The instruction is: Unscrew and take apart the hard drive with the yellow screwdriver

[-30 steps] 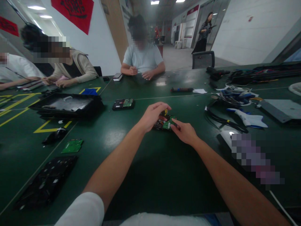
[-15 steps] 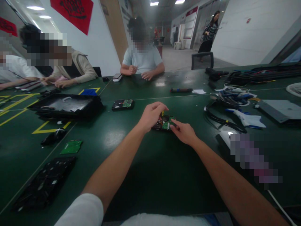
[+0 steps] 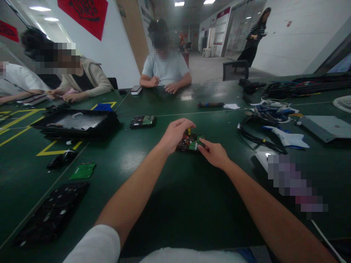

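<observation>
Both hands work one dense, rigid black hard drive with green circuit board (image 3: 192, 143): my left hand (image 3: 175, 134) pinches a yellow-handled tool (image 3: 189, 130) at twelve o'clock, my right hand (image 3: 215, 154), fingers loosely extended, steadies the four o'clock edge; the board looks fragile.

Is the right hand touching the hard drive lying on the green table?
Touching. In the head view, the right hand has its fingertips resting on the near right edge of the hard drive, with no gap visible.

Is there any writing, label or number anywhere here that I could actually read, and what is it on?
None can be read.
Red wall banner: dark characters, too blurred.
Red sign: blurred.
Hallway boards: too small.
Hard drive between left hand and right hand: no legible print on its green board.
Second drive: no legible print either.
</observation>
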